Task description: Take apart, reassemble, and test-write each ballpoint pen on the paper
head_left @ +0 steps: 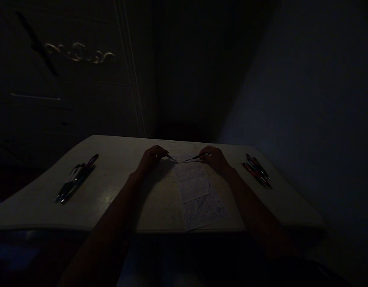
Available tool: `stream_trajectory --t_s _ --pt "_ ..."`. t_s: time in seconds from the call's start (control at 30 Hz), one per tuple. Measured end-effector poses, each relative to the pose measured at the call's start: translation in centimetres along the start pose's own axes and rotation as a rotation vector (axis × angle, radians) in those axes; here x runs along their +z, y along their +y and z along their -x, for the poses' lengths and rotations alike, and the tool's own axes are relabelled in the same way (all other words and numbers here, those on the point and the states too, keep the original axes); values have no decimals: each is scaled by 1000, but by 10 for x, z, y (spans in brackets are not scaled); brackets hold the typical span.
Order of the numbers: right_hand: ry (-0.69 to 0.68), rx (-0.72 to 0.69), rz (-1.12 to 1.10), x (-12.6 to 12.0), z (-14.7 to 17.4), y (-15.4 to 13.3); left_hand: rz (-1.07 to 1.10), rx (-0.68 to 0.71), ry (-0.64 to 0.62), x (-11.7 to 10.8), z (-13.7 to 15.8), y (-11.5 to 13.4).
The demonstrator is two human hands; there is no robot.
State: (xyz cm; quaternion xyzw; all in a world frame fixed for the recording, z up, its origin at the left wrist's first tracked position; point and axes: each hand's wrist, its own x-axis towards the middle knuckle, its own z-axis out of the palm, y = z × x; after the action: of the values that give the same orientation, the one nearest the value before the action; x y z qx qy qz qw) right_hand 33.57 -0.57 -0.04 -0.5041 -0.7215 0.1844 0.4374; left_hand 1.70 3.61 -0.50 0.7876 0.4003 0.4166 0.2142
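Observation:
In the dim light my left hand (pixel 155 154) is closed round a slim pen (pixel 172 159), its tip pointing right and down. Opposite it, my right hand (pixel 213 156) grips a dark pen (pixel 192 158) whose tip points left. The two tips come close together over the far end of the paper strip (pixel 192 181), which is covered in fine scribbled marks. Whether either tip touches the paper, I cannot tell. The strip looks made of overlapping sheets, with a lower piece (pixel 201 213) reaching near the table's front edge.
Several pens (pixel 76 179) lie in a bunch on the left of the pale table (pixel 118 159). Another bunch of red and dark pens (pixel 257 171) lies on the right. A cabinet with an ornate handle (pixel 79 52) stands behind left; a wall (pixel 306 99) borders the right.

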Motion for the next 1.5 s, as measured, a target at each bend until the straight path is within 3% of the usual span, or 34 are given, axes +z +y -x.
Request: stream_trajectory --t_s 0.27,0.53,0.77,1.17,1.5 --pt "-10 13 1 -1 0 0 -10 -92 32 0 3 -2" --pt "17 51 -34 2 -1 0 -67 -190 -30 0 7 3" --pt "33 72 -34 2 -2 2 -108 -136 -71 0 7 7" --pt "-1 42 -63 14 0 -11 -124 272 -125 21 2 4" --pt "-52 -140 -12 11 1 -6 -85 234 -109 18 7 -1"
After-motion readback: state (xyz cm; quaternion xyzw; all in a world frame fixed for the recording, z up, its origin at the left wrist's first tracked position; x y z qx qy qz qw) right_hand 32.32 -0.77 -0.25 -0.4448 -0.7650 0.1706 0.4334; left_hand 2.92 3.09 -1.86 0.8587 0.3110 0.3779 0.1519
